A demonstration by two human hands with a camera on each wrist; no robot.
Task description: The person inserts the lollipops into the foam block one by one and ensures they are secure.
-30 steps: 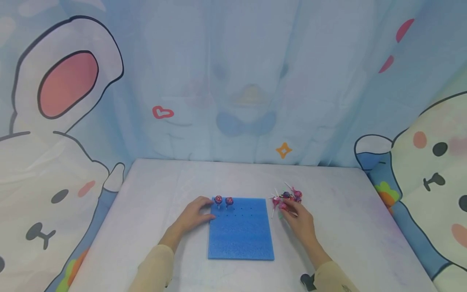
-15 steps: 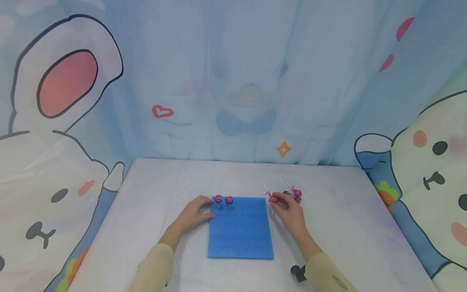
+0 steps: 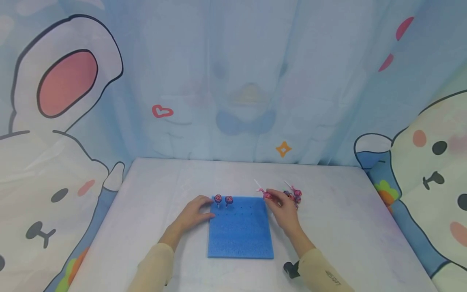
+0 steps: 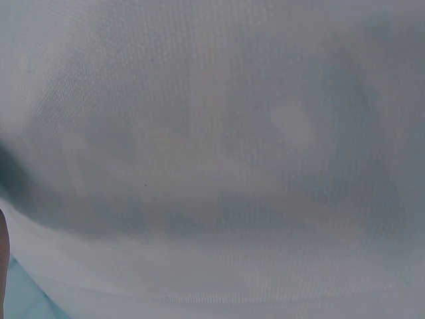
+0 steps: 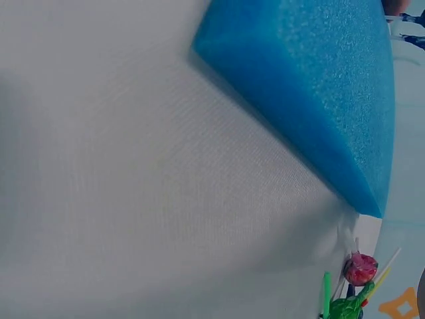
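Observation:
A blue foam board [image 3: 240,237] with rows of small holes lies on the table. Two red wrapped lollipops, a left one [image 3: 217,198] and a right one [image 3: 229,200], stand upright at its far left corner. My left hand [image 3: 193,213] rests against the board's left edge, thumb and fingers spread apart. Over the far right corner, my right hand [image 3: 285,211] pinches a pink lollipop [image 3: 266,195] by its head, the white stick pointing up and left. The left wrist view shows mostly blurred cloth.
Right of the board lies a pile of lollipops [image 3: 297,193], partly hidden behind my right hand. A red lollipop [image 5: 360,269] and a green one [image 5: 344,308] show in the right wrist view. A patterned curtain [image 3: 251,52] hangs behind the table [image 3: 346,227].
My right hand has moved left from the pile to the board's far right corner, carrying the pink lollipop. The left hand and the board stay where they were.

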